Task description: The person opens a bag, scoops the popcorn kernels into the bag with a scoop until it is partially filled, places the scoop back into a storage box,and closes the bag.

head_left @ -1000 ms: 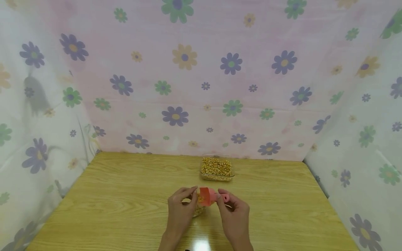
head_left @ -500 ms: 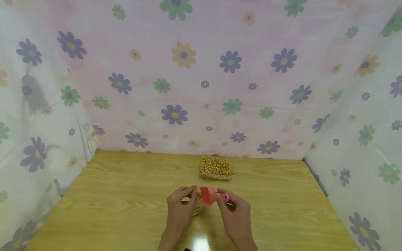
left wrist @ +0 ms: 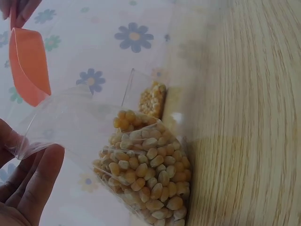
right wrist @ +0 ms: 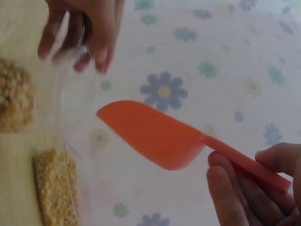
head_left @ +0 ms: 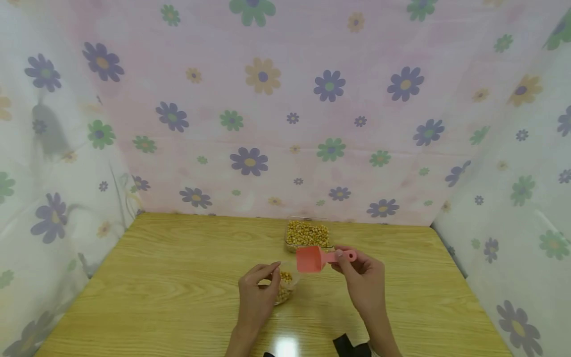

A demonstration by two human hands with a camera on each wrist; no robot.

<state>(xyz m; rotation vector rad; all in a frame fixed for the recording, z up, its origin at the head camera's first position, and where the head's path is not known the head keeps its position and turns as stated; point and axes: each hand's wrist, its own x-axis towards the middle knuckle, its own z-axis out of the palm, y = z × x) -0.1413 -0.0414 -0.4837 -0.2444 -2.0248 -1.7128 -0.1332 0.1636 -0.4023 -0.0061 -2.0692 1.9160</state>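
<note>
My left hand (head_left: 258,297) pinches the top edge of a clear plastic bag (left wrist: 70,117) between thumb and fingers. Corn kernels (left wrist: 155,174) fill the lower part of the bag, which stands on the table. In my right hand (head_left: 363,280) is a coral-pink scoop (head_left: 310,259), gripped by its handle with thumb and fingers. The scoop is raised, to the right of the bag's mouth and apart from it. No kernels show in the part of its bowl that I can see. Part of the bag is hidden behind my left hand in the head view.
A clear rectangular container (head_left: 292,248) of corn kernels stands near the back of the wooden table (head_left: 192,277), beyond the bag. Flower-patterned cloth (head_left: 294,99) hangs behind the table and along both sides. A black strap (head_left: 350,347) shows by my right wrist.
My right hand has moved the scoop away from the bag's mouth, rightward and toward the container. The left hand still holds the bag in about the same place.
</note>
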